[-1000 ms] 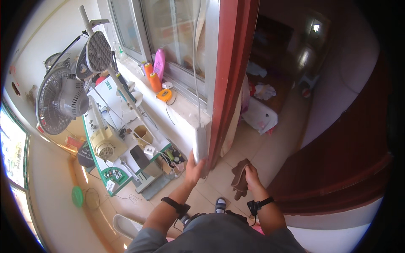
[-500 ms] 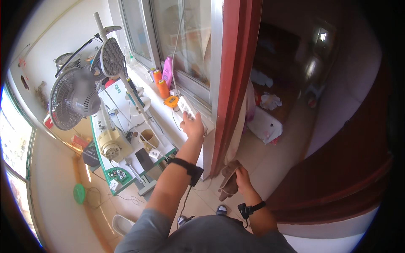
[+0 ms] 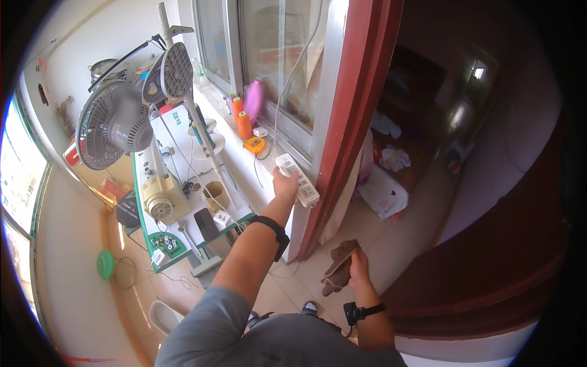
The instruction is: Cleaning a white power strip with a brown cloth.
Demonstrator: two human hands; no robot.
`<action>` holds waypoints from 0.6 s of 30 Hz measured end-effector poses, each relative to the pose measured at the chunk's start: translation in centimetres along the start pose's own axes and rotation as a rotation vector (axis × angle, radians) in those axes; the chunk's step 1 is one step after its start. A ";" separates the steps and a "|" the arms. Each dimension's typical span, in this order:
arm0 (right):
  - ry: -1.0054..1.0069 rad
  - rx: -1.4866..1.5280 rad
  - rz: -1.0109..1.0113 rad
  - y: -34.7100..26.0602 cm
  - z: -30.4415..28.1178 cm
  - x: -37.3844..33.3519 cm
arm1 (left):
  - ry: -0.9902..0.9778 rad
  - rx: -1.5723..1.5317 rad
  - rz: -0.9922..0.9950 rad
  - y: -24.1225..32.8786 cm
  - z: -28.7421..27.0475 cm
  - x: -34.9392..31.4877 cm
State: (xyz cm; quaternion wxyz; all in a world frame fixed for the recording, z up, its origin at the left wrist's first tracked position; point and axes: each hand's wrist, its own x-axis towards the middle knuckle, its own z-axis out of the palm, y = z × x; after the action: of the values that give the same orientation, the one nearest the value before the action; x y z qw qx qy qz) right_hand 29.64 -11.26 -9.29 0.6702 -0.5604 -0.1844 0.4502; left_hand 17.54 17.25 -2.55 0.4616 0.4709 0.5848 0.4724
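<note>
My left hand reaches forward to the windowsill and grips the left side of a white power strip. Its fingers curl over the strip's edge, while the underside of the grip is hidden. The strip lies slantwise at the sill's near end, beside the red door frame, its sockets facing up. Lower down on the right, my right hand is closed on a brown cloth piece with a pale edging. The cloth hangs bunched and folded above the tiled floor. Both wrists carry black straps.
An orange tape measure, orange thread spools and a pink bottle stand along the sill. Left of it are a sewing machine on its table and a grey fan. The red door frame rises on the right.
My left hand has shifted toward the strip's left side, uncovering more of its sockets. The brown cloth in my right hand has turned and bunched differently. The whole view has swung slightly.
</note>
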 end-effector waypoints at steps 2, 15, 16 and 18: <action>0.004 -0.018 -0.036 -0.1 0.8 0.1 | 0.056 0.002 0.062 0.5 -0.4 -0.5; -0.371 0.031 0.142 0.1 6.7 -0.9 | -0.314 -0.339 -0.429 -10.9 -21.1 -10.6; -0.375 0.020 0.153 0.5 7.9 -1.1 | -0.304 -0.375 -0.505 -12.9 -23.2 -11.3; -0.529 0.158 0.285 0.8 10.6 -1.8 | -0.292 -0.436 -0.570 -14.9 -27.1 -13.8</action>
State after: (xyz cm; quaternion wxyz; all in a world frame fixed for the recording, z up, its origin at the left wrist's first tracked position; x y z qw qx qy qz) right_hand 20.39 -6.57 -6.34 0.5704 -0.3903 -0.2365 0.6829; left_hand -9.05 -1.21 -12.52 0.7421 0.2424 0.5063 0.3664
